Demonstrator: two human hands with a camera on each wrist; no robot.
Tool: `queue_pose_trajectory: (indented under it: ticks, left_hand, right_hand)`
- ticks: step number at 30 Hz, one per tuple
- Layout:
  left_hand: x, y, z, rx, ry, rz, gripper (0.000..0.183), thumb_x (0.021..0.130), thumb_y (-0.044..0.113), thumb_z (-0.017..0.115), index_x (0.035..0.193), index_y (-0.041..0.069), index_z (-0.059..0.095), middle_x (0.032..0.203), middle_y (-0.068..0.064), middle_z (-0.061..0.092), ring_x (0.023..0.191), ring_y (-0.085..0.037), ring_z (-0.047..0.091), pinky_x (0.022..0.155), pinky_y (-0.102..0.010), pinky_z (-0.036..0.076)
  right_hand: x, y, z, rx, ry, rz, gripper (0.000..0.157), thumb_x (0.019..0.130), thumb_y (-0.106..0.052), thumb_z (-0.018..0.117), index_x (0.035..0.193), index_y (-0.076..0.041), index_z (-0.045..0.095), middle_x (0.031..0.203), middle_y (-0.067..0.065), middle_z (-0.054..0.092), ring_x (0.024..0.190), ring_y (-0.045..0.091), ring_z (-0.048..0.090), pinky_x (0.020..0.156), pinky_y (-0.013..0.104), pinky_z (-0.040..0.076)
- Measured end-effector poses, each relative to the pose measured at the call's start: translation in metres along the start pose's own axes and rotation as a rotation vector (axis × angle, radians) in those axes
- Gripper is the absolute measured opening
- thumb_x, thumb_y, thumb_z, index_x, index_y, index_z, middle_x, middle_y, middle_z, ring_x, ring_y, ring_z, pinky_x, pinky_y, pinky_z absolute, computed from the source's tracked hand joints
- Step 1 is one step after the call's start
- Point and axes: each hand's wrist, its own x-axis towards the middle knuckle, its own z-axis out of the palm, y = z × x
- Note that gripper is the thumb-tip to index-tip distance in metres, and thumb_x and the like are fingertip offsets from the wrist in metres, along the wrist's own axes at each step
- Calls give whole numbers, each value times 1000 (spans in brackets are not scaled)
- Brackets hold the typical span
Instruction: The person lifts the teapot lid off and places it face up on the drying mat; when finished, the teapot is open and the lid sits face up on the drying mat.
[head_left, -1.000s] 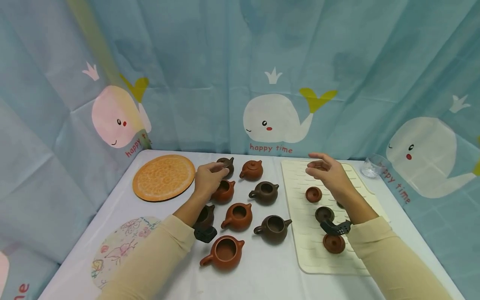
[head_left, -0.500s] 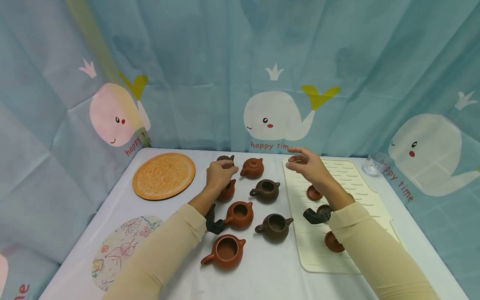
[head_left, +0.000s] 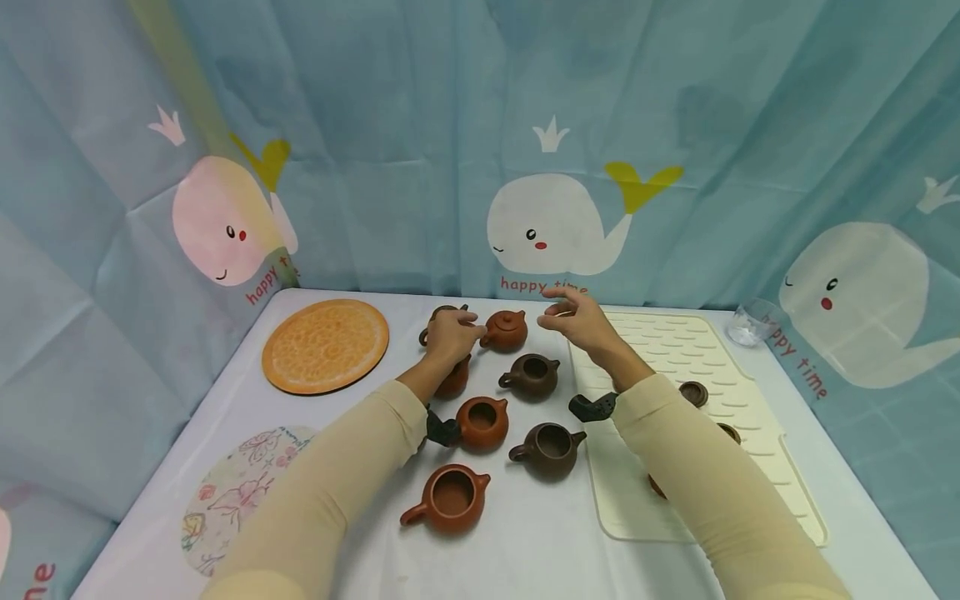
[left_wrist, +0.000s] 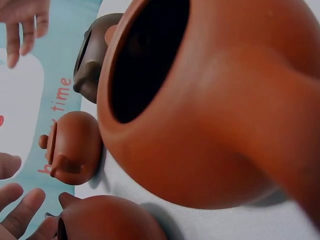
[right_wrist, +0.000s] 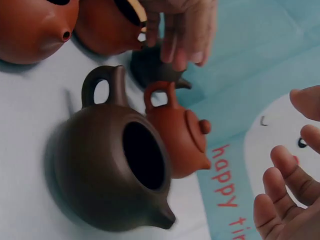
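Note:
At the back of the table sits a small reddish-brown teapot (head_left: 506, 331) with its lid on. My left hand (head_left: 450, 337) reaches over from the left, fingertips right at its handle side in the head view. To the right of its spout, my right hand (head_left: 588, 327) hovers, thumb and fingers apart with nothing between them. Behind the left hand a dark teapot (head_left: 447, 311) is partly hidden. Lidless teapots stand nearer: a dark brown one (right_wrist: 110, 165), another dark one (head_left: 550, 452), and red-clay ones (head_left: 482, 423), (head_left: 454, 500). The left forearm covers others.
A cream ridged mat (head_left: 615, 512) on the right bears several lids (head_left: 693, 393), some hidden under the right sleeve. A clear glass bowl (head_left: 752, 323) stands at the back right. On the left lie an orange round mat (head_left: 325, 346) and a flowered round mat (head_left: 232, 500).
Both hands have moved toward the lidded teapot: the left hand shifted right past the dark teapot, and the right hand came left off the cream mat. The teapots stay put.

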Motion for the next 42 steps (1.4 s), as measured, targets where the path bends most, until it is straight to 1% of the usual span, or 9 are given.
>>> queue_pose_trajectory:
  ticks: [8, 14, 16, 19, 24, 27, 35, 39, 42]
  left_hand:
    - [-3, 6, -3, -40, -50, -72, 28, 85, 22, 76, 110, 12, 73, 103, -5, 67, 97, -25, 56, 74, -37, 50]
    - [3, 19, -12, -101, -90, -170, 25, 82, 24, 77, 106, 16, 74, 121, -4, 61, 109, -26, 53, 82, -40, 48]
    - [7, 23, -11, -90, -92, -214, 25, 82, 26, 78, 104, 17, 74, 122, -2, 59, 111, -26, 52, 83, -41, 47]
    - [10, 24, -6, -93, -89, -235, 22, 82, 24, 77, 103, 17, 74, 118, -4, 61, 110, -27, 53, 83, -43, 48]
    - [12, 18, 3, -110, -89, -219, 24, 83, 20, 76, 106, 11, 74, 117, -8, 61, 106, -27, 55, 79, -41, 49]
    - [14, 14, 7, -84, -93, -203, 26, 83, 18, 77, 107, 9, 73, 112, -9, 62, 100, -26, 56, 75, -38, 49]
    - [16, 9, 7, 92, -96, -117, 13, 84, 17, 77, 95, 10, 77, 94, -4, 68, 82, -23, 59, 62, -32, 49]
    - [16, 9, 9, 179, -96, -74, 8, 84, 18, 76, 90, 12, 79, 91, -2, 70, 86, -25, 60, 67, -33, 48]
    - [15, 10, 10, 228, -83, -49, 8, 84, 18, 75, 89, 12, 79, 91, -1, 71, 91, -26, 61, 74, -34, 48]
  right_hand:
    - [16, 12, 17, -60, 0, 26, 45, 88, -13, 70, 131, -12, 56, 102, 16, 60, 98, 30, 56, 85, 45, 44]
    - [29, 15, 26, -82, -12, 66, 44, 90, -16, 69, 132, -13, 55, 106, 15, 59, 98, 29, 56, 86, 47, 44]
    - [33, 16, 29, -89, -18, 77, 43, 91, -16, 68, 132, -13, 55, 107, 15, 59, 99, 30, 57, 87, 48, 44]
    - [37, 18, 35, -103, -20, 82, 41, 91, -15, 67, 131, -11, 56, 108, 16, 59, 99, 30, 57, 88, 47, 45]
    - [43, 23, 43, -105, -19, 95, 40, 91, -15, 67, 130, -9, 57, 108, 16, 59, 98, 30, 57, 89, 46, 45]
    - [45, 24, 45, -105, -4, 108, 39, 91, -15, 67, 129, -9, 58, 106, 15, 59, 97, 29, 57, 87, 45, 45]
    - [53, 24, 54, -138, 39, 124, 37, 90, -16, 68, 126, -9, 60, 106, 14, 61, 96, 29, 57, 83, 43, 46]
    - [56, 24, 57, -143, 27, 133, 39, 90, -16, 69, 127, -7, 60, 108, 16, 61, 97, 30, 58, 83, 43, 47]
    - [58, 23, 60, -198, 31, 124, 38, 90, -16, 70, 125, -4, 61, 107, 16, 62, 96, 30, 59, 81, 41, 49]
